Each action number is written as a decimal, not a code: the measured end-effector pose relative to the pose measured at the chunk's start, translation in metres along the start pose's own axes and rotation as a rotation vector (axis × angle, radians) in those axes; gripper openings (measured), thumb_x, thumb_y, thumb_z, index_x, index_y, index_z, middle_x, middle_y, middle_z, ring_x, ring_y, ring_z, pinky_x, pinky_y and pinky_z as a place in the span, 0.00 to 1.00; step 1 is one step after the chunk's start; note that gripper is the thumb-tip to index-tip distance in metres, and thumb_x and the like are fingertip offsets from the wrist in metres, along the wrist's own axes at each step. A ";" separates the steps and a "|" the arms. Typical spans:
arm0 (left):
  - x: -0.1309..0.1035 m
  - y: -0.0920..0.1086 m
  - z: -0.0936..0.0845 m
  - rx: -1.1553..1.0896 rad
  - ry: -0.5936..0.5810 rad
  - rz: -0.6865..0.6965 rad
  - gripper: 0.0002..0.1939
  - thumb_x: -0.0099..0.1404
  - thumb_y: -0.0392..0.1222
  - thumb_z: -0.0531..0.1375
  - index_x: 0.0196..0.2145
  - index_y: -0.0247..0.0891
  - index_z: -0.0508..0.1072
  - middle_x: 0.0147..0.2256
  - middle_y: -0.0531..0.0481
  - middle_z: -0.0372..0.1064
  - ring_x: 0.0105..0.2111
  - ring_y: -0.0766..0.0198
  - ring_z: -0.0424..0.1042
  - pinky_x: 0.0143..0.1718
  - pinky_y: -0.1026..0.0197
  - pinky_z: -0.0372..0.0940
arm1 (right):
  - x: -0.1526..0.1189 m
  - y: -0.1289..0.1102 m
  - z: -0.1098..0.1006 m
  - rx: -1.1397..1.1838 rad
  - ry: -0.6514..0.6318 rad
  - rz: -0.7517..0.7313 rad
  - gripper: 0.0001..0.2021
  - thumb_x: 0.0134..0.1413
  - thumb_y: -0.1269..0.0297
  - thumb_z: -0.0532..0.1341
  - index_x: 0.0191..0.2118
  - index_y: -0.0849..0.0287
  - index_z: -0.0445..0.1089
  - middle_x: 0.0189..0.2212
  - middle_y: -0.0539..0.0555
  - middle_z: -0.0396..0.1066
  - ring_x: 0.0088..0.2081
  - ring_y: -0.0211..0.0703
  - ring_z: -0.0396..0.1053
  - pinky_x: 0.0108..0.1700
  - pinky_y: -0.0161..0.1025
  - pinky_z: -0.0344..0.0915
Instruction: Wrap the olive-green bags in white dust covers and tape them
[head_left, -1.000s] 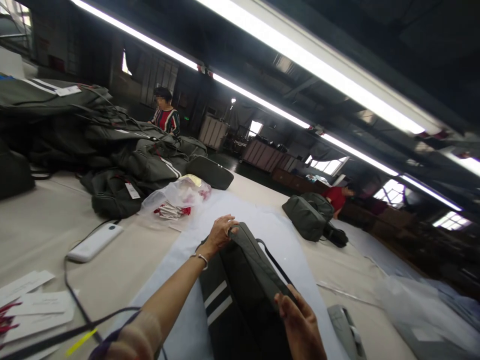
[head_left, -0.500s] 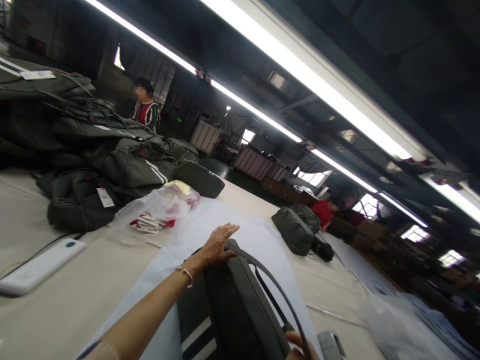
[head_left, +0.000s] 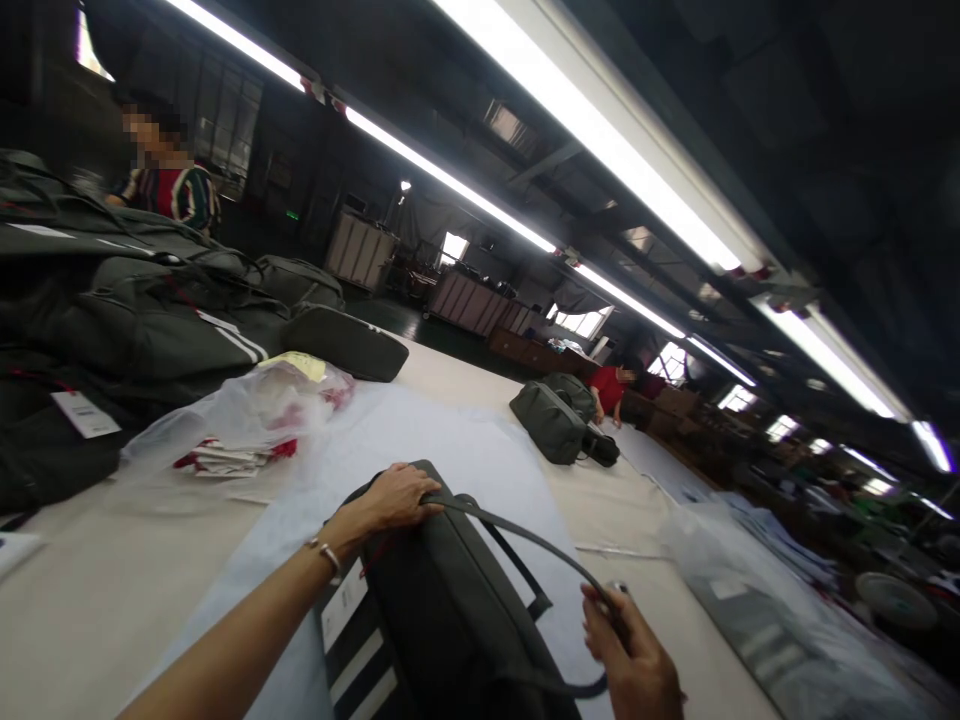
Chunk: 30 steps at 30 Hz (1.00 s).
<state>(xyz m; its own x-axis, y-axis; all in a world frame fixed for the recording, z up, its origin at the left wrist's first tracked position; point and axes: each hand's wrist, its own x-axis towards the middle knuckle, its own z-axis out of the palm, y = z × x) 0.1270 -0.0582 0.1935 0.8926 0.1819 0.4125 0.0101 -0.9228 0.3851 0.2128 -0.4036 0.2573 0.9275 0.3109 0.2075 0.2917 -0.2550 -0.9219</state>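
Note:
A dark green bag [head_left: 457,590] with pale stripes lies in front of me on white sheeting [head_left: 450,425]. My left hand [head_left: 401,497] is closed at the bag's far end, where the strap [head_left: 525,537] comes out from under the fingers. Some of those fingertips are hidden. On the near right, my right hand [head_left: 637,655] grips the strap's other part, which arches above the bag. A white tag [head_left: 345,605] hangs beside the stripes. A second, shorter handle [head_left: 517,560] shows along the bag's right side.
Similar bags [head_left: 142,310] are heaped at the left, beside a clear plastic bag [head_left: 232,430] of tags. Farther right stand more green bags [head_left: 551,420]. Clear plastic wrapping [head_left: 757,590] covers the right side. Two people [head_left: 169,185] are at work in the background.
My right hand has come further into view, raising the strap away from the bag. My left hand's fingers have curled down at the bag's far end. The white tag now shows.

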 end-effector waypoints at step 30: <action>0.050 0.042 -0.033 0.113 -0.125 -0.432 0.24 0.67 0.59 0.50 0.38 0.39 0.78 0.39 0.39 0.78 0.39 0.48 0.76 0.38 0.54 0.67 | 0.015 -0.020 0.078 -0.282 -1.012 0.180 0.11 0.44 0.57 0.67 0.25 0.61 0.78 0.19 0.49 0.71 0.21 0.35 0.63 0.26 0.33 0.57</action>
<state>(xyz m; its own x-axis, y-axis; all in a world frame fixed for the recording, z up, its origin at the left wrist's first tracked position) 0.1576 -0.0772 0.2576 0.8434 0.5216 0.1289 0.4354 -0.8041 0.4048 0.2032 -0.3227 0.2533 0.3744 0.8306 -0.4123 0.3336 -0.5355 -0.7758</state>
